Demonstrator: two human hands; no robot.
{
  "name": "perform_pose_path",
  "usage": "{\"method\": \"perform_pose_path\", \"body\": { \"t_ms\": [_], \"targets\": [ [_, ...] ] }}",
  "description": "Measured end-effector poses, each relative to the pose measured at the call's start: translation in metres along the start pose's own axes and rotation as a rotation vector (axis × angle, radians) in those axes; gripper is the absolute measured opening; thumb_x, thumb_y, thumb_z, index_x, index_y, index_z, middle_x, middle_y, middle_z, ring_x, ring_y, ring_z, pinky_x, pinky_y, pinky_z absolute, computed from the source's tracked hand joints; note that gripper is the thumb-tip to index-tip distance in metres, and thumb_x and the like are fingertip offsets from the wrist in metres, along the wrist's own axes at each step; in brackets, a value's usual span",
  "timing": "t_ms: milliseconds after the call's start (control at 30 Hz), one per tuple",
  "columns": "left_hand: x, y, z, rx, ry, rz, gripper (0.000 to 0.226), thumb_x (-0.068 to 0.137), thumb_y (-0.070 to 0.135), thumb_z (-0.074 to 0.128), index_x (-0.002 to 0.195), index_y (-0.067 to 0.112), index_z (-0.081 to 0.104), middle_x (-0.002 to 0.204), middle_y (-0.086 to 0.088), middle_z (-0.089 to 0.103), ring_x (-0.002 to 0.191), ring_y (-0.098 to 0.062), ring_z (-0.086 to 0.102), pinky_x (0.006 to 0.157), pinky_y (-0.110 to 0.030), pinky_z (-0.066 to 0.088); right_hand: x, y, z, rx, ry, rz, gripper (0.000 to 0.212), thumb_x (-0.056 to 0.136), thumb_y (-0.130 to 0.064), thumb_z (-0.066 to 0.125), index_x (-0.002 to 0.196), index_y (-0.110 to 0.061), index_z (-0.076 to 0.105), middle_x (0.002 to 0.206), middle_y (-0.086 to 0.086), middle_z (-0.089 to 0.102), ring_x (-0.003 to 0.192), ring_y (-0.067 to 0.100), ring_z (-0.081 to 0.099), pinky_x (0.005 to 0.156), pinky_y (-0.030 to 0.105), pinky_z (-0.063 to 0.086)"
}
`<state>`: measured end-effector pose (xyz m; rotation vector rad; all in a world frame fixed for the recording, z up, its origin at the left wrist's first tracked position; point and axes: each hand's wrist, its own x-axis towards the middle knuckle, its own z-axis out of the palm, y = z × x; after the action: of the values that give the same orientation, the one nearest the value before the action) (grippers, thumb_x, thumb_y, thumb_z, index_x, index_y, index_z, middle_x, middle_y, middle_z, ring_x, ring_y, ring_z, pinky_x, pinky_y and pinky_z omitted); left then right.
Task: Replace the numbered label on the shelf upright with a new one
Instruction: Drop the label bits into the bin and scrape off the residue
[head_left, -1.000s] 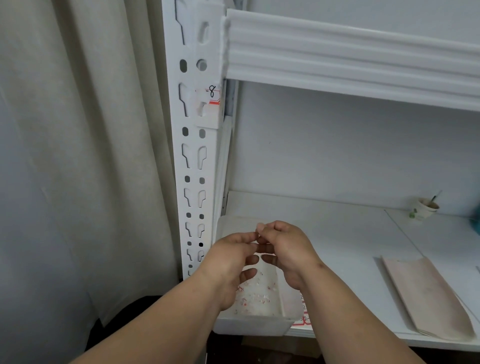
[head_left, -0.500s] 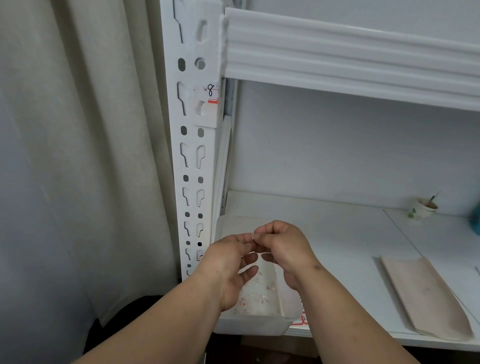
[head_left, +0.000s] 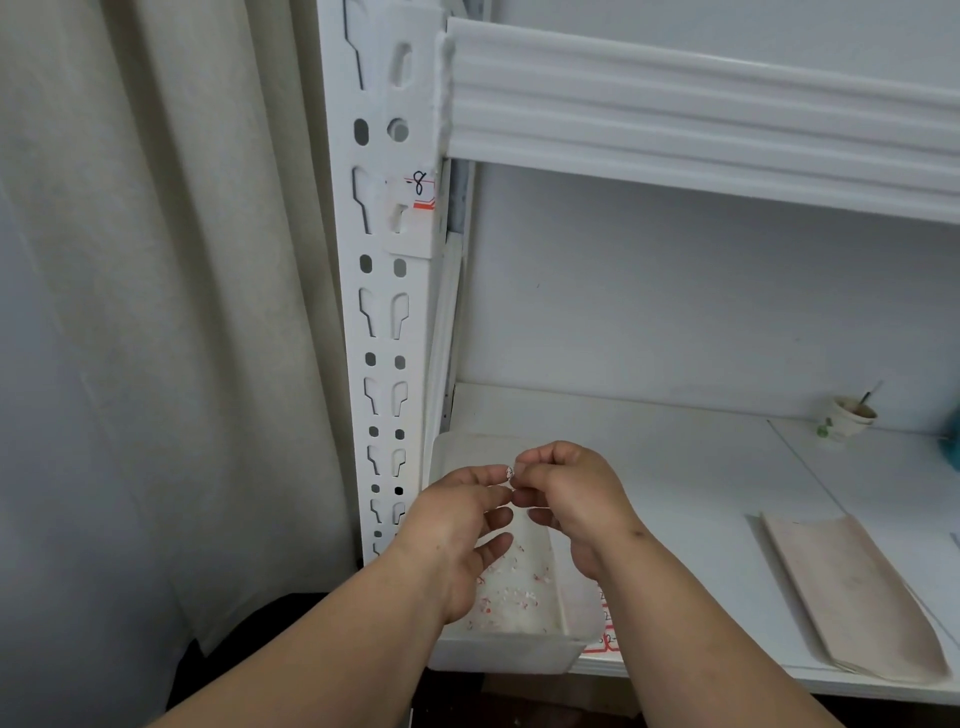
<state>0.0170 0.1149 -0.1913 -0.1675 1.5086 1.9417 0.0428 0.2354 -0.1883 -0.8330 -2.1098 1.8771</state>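
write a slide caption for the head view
Both hands pinch a small paper scrap over a tray; torn "8" label remains on the upright.

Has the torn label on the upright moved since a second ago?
No. The torn label marked 8 sits at the same slot on the upright, just below the beam.

Soft, even, diffuse light with no glare; the source lies outside the view. Faint shadow sits under the shelf beam (head_left: 701, 119) and beside the shelf upright (head_left: 387, 312). Wide-angle distortion bows straight lines toward the edges. Focus is moderately sharp; the fingertips (head_left: 511, 475) appear slightly soft
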Motion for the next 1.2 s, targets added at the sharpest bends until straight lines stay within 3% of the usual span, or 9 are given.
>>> {"method": "perform_pose_path", "body": {
  "t_ms": [300, 500, 900, 1200],
  "targets": [
    [0.001, -0.004, -0.003, 0.052, 0.022, -0.029, 0.037, 0.097, -0.001, 0.044, 0.105, 0.025, 0.070, 0.109, -0.007, 0.067, 0.088, -0.019, 0.061, 0.074, -0.031, 0.053, 0.001, 0.002, 0.002, 0.022, 0.000, 0.020, 0.011, 0.081, -0.004, 0.068, 0.086, -0.012, 0.061, 0.080, 0.007, 0.069, 0.066, 0.017, 0.065, 0.066, 0.031, 0.051],
    [0.001, -0.005, -0.004, -0.004, -0.002, -0.061, 0.036, 0.096, 0.000, 0.044, 0.106, 0.023, 0.069, 0.103, -0.007, 0.067, 0.088, -0.019, 0.059, 0.074, -0.031, 0.051, 0.000, 0.001, 0.001, 0.104, -0.051, 0.117, 0.014, 0.080, -0.005, 0.069, 0.089, -0.012, 0.061, 0.080, 0.007, 0.069, 0.065, 0.017, 0.065, 0.064, 0.030, 0.049],
    [-0.001, -0.005, -0.005, 0.076, 0.022, -0.022, 0.036, 0.096, 0.000, 0.045, 0.102, 0.026, 0.069, 0.106, -0.008, 0.065, 0.085, -0.019, 0.060, 0.069, -0.030, 0.052, -0.001, -0.002, 0.003, 0.090, -0.014, 0.079, 0.014, 0.079, 0.002, 0.064, 0.083, -0.010, 0.058, 0.070, 0.007, 0.063, 0.061, 0.018, 0.060, 0.061, 0.031, 0.048],
    [0.000, -0.013, -0.007, 0.243, 0.093, -0.023, 0.028, 0.095, 0.003, 0.047, 0.106, 0.024, 0.063, 0.104, -0.008, 0.066, 0.083, -0.019, 0.063, 0.064, -0.028, 0.053, 0.001, 0.008, 0.003, -0.046, 0.021, 0.037, 0.015, 0.085, -0.001, 0.058, 0.089, -0.015, 0.058, 0.084, 0.005, 0.065, 0.069, 0.017, 0.064, 0.060, 0.026, 0.047]
  ]
}}
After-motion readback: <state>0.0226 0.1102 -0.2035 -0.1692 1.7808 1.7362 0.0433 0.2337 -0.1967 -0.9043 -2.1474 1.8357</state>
